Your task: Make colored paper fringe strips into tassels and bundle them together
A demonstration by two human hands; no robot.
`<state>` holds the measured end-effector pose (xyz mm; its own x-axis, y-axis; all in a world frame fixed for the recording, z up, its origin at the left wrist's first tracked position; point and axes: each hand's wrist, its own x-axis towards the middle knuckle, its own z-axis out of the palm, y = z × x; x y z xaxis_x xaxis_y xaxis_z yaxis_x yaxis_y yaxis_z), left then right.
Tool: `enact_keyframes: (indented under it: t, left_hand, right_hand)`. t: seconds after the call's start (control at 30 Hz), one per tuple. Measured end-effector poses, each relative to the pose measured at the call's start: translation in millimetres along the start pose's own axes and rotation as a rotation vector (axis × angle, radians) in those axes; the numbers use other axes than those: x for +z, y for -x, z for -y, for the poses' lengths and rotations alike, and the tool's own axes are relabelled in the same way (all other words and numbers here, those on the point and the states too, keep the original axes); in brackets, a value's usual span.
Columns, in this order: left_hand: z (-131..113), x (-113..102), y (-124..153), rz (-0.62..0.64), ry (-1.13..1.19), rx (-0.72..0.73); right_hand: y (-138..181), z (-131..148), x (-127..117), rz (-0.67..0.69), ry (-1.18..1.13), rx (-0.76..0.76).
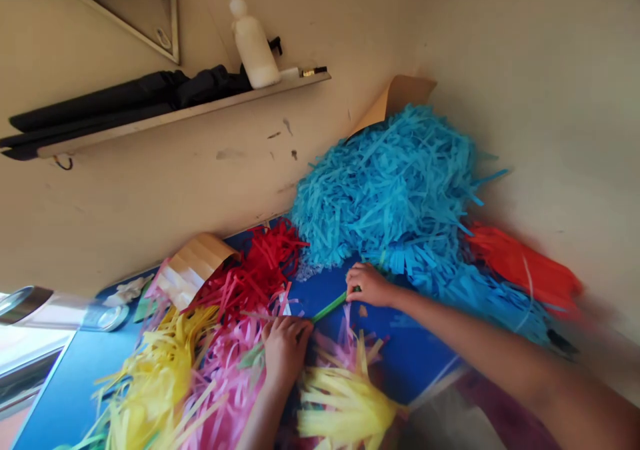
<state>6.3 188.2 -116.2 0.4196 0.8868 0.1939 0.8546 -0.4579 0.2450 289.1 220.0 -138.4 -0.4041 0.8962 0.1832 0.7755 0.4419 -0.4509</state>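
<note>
Slanting up-right between hands: green strip [329, 307]

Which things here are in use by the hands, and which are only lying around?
In use:
green strip, held by left hand and right hand

Lying about:
blue shreds
red shreds
yellow strips
pink strips
white bottle

big shred heap [395, 190] behind right hand [367, 285]; strip [327, 308] spans both hands; left hand [285, 350] on strip piles [220, 370].
</note>
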Motion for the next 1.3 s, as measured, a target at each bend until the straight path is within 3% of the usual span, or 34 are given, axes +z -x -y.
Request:
enact_keyframes:
  t: [0.33,0.53,0.63,0.73,0.93,1.3]
  left_hand:
    - [-3.2,5.4,-6.8,0.028,0.018,-0.135]
    - [-10.7,-3.3,-15.3,0.056,-0.078,-0.081]
    - [-16.5,-9.0,-17.0,0.063,-0.096,0.047]
    - [-22.5,-14.2,-18.9,0.090,-0.098,0.191]
    - [-32.3,-16.9,-24.2,0.065,-0.139,0.263]
    - [-31.5,1.5,-22.2,-0.088,-0.122,0.205]
  right_hand:
    - [-10.3,6.6,-4.1,0.081,0.003,0.171]
    - [-18.1,14.7,-8.2,0.089,0.099,0.247]
    - [-14.4,22.0,-15.2,0.045,0.162,0.181]
    - [-10.8,31.8,-19.4,0.035,0.203,0.004]
    - [-15.7,48.1,-7.2,0.096,0.244,-0.311]
    - [-20.5,51.8,-4.4,0.035,0.289,-0.302]
